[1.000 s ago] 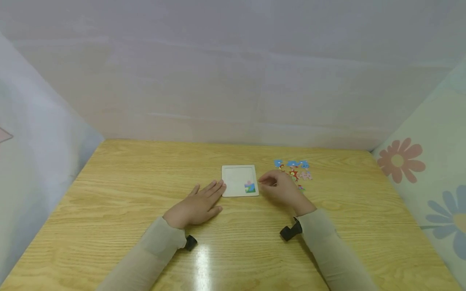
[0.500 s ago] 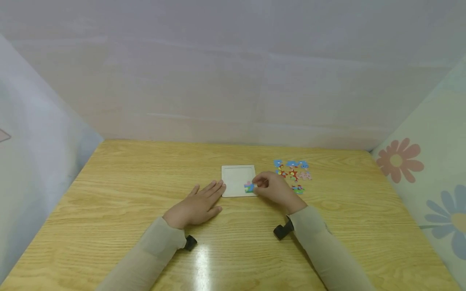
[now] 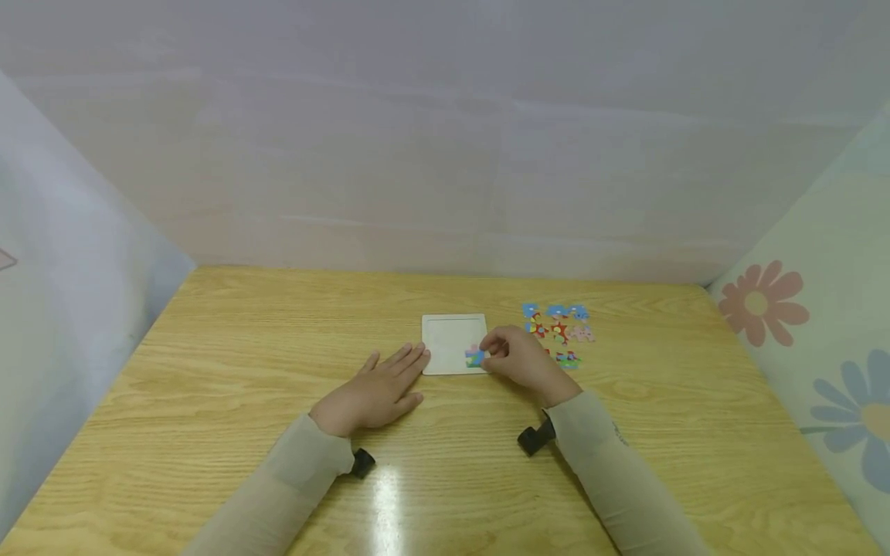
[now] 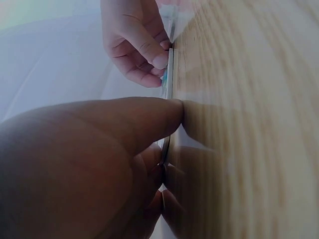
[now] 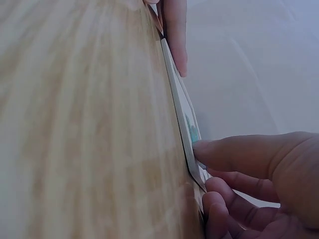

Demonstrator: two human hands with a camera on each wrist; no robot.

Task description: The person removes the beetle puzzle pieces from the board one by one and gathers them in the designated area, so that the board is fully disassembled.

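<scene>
A square white puzzle tray (image 3: 445,340) lies flat on the wooden table. In its lower right corner are joined-looking jigsaw pieces (image 3: 473,357) in pink, blue and green. My left hand (image 3: 375,392) rests palm down with straight fingers, its fingertips on the tray's left edge. My right hand (image 3: 524,361) is at the tray's right edge, thumb and curled index finger pinching at a jigsaw piece in that corner. The right wrist view shows the thumb against a teal patch of the piece (image 5: 193,133); the fingertips hide part of it.
Several loose jigsaw pieces (image 3: 559,330) in blue, red and pink lie right of the tray, partly behind the right hand. A pale cloth wall (image 3: 445,193) rises behind the table (image 3: 292,324); a flowered cloth (image 3: 820,363) hangs on the right.
My right hand has moved left from beside the tray onto its lower right corner, uncovering more loose pieces. My left hand has stayed at the tray's left edge.
</scene>
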